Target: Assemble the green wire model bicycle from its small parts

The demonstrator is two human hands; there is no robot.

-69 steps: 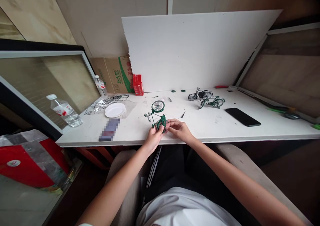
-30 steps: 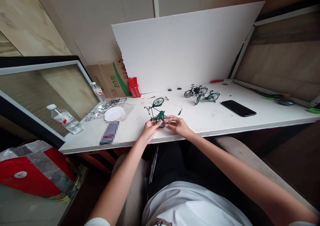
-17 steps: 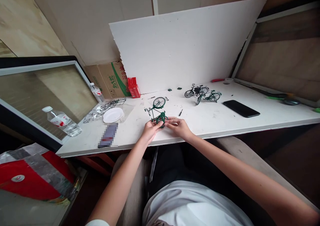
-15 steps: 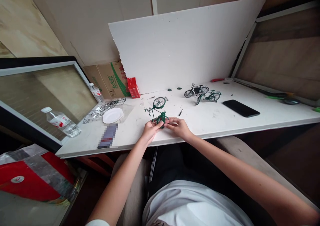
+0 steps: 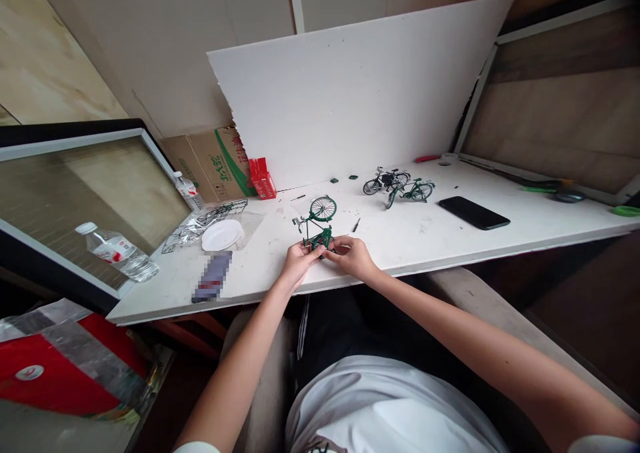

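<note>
A green model bicycle [image 5: 311, 226] is between my two hands near the front edge of the white table [image 5: 400, 253]. One spoked wheel points away from me, with its handlebar off to the left. My left hand [image 5: 299, 263] is closed on the lower frame, thumb across it. My right hand [image 5: 353, 257] pinches at the near end of the same bicycle, by the other wheel. The fingertips cover part of that end, so small parts there are hidden. A thin dark tool [image 5: 356, 225] lies just beyond my right hand.
Two more model bicycles, one black [image 5: 373, 185] and one green [image 5: 416, 191], stand farther back. A black phone [image 5: 474, 213] lies to the right. Leftward are a white plate [image 5: 222, 235], a water bottle [image 5: 120, 253], and sprue frames [image 5: 205, 223]. A white board [image 5: 360, 99] closes the back.
The view has shifted slightly. My right hand has come in a little closer to my left, and the bicycle is turned slightly in my grasp.
</note>
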